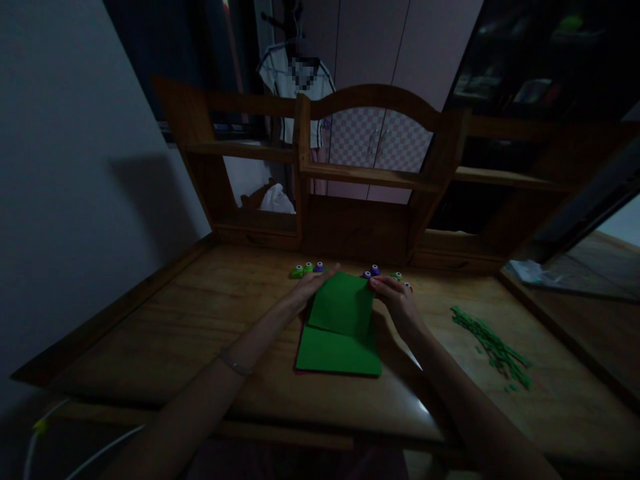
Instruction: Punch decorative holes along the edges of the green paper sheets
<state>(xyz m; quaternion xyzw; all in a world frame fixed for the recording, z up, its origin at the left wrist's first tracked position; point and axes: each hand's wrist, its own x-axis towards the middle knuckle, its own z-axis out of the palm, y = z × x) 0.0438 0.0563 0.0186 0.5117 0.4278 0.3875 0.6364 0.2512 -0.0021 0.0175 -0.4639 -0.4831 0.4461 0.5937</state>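
Note:
Green sheets lie stacked at the middle of the wooden desk, with a thin reddish edge showing beneath them. A smaller green piece rests over their far part. My left hand is at the far left edge of this piece, its fingers stretched out along it. At the far right corner, my right hand pinches the green piece, and something small and red shows at the fingertips. Beyond the hands are small green figures and purple ones with round white eyes.
A pile of green strips lies on the desk at the right, with small scraps beside it. A wooden shelf unit stands along the desk's back edge. White plastic lies near the right rim.

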